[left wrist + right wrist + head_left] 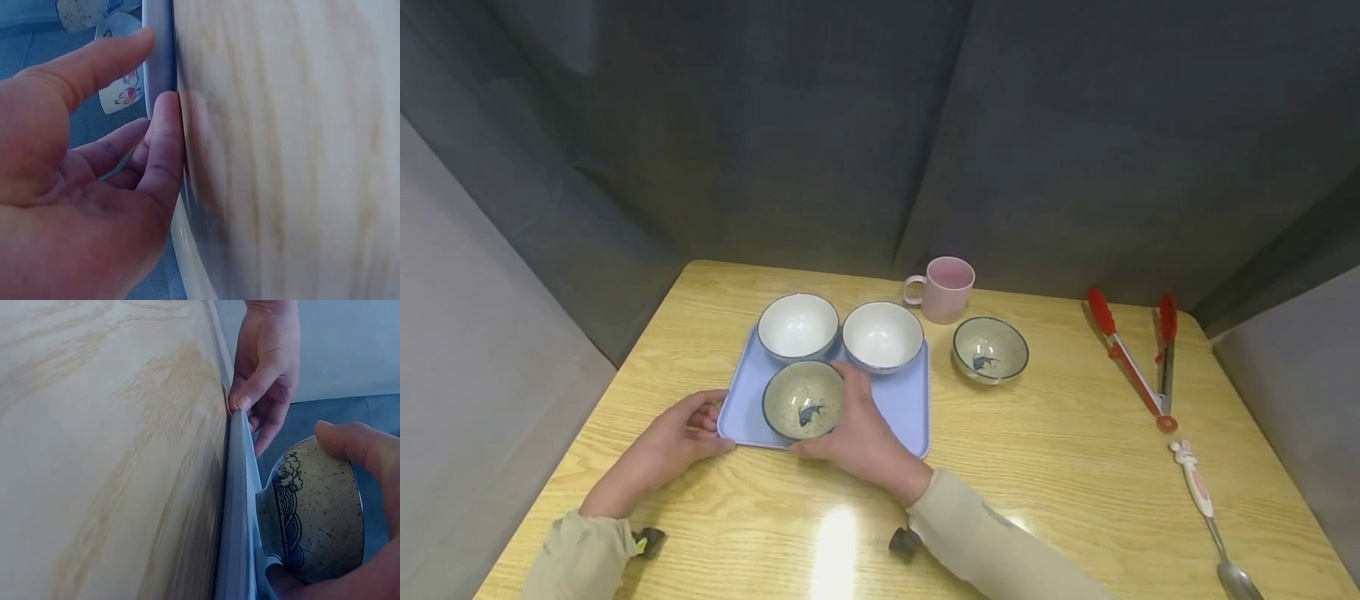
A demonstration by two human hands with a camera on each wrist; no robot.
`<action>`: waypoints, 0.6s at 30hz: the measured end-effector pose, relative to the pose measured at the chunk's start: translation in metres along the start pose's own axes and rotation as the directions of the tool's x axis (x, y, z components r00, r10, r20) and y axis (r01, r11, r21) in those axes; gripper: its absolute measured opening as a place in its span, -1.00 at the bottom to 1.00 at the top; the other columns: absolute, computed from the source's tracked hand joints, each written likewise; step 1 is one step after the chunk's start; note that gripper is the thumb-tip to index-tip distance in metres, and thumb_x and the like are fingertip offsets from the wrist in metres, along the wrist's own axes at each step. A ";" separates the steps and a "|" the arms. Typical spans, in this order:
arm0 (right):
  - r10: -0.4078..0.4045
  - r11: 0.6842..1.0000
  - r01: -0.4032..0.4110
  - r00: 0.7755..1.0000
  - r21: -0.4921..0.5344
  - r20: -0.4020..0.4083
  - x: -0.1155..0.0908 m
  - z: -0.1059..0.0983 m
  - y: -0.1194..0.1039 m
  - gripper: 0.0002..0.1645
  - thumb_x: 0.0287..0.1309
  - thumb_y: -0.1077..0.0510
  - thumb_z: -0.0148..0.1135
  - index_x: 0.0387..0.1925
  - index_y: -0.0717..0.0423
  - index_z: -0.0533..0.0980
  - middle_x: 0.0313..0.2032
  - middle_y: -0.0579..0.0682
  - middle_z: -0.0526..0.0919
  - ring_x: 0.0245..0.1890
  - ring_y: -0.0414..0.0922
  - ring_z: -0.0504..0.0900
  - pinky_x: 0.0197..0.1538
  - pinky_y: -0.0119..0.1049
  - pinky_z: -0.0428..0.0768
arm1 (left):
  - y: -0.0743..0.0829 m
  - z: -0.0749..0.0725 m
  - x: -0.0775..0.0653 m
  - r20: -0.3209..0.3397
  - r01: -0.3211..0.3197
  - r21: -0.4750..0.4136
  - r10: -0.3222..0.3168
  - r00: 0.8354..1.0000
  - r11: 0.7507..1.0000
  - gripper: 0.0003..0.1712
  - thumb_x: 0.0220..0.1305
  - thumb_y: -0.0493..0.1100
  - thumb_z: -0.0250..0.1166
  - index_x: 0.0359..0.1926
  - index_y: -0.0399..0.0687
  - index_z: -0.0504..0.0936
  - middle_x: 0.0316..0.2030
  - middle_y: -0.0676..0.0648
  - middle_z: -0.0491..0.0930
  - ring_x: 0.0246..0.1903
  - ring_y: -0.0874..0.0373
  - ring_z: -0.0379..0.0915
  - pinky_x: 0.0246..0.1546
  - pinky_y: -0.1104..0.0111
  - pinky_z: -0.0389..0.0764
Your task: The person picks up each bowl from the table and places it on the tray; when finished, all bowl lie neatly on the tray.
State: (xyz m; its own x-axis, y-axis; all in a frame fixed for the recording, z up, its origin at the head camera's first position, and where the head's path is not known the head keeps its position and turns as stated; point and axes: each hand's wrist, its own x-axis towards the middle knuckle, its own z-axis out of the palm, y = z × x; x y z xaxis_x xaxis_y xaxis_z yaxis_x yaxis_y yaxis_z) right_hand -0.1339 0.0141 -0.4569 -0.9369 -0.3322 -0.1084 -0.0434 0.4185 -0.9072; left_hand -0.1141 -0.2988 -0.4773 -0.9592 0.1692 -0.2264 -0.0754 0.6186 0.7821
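Note:
A speckled grey-green bowl with a dark fish drawn inside stands upright on the front part of a light blue tray. My right hand grips this bowl from its right side, thumb at the front and fingers at the back. Blue wave patterns show on the bowl's outer wall in the right wrist view. At the tray's front left corner, my left hand holds the edge between thumb and fingers. Two white-lined bowls, one on the left and one on the right, sit along the tray's back.
Right of the tray stands another fish-patterned bowl. A pink mug is behind it, near the dark curtain. Farther right lie red-tipped tongs, spread apart, and a spoon with a white rabbit-shaped handle.

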 end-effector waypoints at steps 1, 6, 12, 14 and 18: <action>-0.003 1.000 0.003 1.000 0.002 0.006 0.001 0.002 -0.001 0.58 -0.17 0.03 0.87 0.75 0.01 0.03 0.61 0.17 0.20 0.61 0.12 0.40 0.70 0.10 0.37 | 0.000 0.000 0.000 -0.002 -0.003 0.001 0.003 1.000 1.000 -0.05 0.40 -0.18 0.60 0.64 -0.36 0.34 0.18 -0.24 0.58 0.14 -0.04 0.56 -0.02 0.44 0.65; -0.023 1.000 0.023 0.999 -0.002 0.030 0.006 0.011 -0.003 0.60 -0.16 0.06 0.86 0.76 0.03 0.01 0.59 0.17 0.22 0.61 0.12 0.40 0.70 0.09 0.38 | 0.000 0.001 0.000 -0.006 -0.008 -0.011 0.008 1.000 1.000 -0.06 0.40 -0.19 0.60 0.64 -0.36 0.34 0.17 -0.23 0.58 0.12 -0.03 0.55 -0.02 0.45 0.65; -0.027 0.999 0.028 0.999 -0.025 0.037 0.010 0.019 -0.005 0.59 -0.15 0.04 0.86 0.75 0.07 0.01 0.56 0.17 0.23 0.59 0.12 0.42 0.69 0.08 0.41 | -0.002 0.001 -0.001 -0.008 -0.009 -0.011 0.009 1.000 1.000 -0.05 0.39 -0.19 0.60 0.64 -0.36 0.34 0.17 -0.24 0.58 0.13 -0.02 0.55 -0.02 0.47 0.65; -0.028 0.999 0.029 0.999 -0.028 0.033 0.011 0.021 -0.005 0.59 -0.16 0.04 0.86 0.75 0.09 0.02 0.54 0.19 0.24 0.58 0.13 0.43 0.69 0.08 0.42 | -0.002 0.001 -0.001 -0.009 -0.008 -0.012 0.008 1.000 1.000 -0.05 0.39 -0.19 0.60 0.64 -0.36 0.34 0.17 -0.24 0.58 0.13 -0.02 0.55 -0.02 0.47 0.66; -0.021 0.999 0.022 1.000 -0.036 0.023 0.014 0.024 -0.004 0.59 -0.17 0.02 0.86 0.74 0.11 0.03 0.52 0.20 0.27 0.55 0.14 0.46 0.67 0.09 0.44 | 0.000 0.002 -0.001 -0.009 -0.003 -0.017 0.003 1.000 1.000 -0.05 0.39 -0.20 0.60 0.64 -0.36 0.33 0.17 -0.24 0.57 0.13 -0.02 0.55 -0.01 0.47 0.66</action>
State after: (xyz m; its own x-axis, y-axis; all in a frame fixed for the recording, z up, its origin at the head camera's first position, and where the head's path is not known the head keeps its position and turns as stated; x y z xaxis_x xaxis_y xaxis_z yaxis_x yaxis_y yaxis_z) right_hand -0.1386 -0.0125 -0.4648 -0.9276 -0.3602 -0.0988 -0.0760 0.4410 -0.8943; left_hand -0.1129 -0.2975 -0.4783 -0.9620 0.1641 -0.2183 -0.0768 0.6046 0.7928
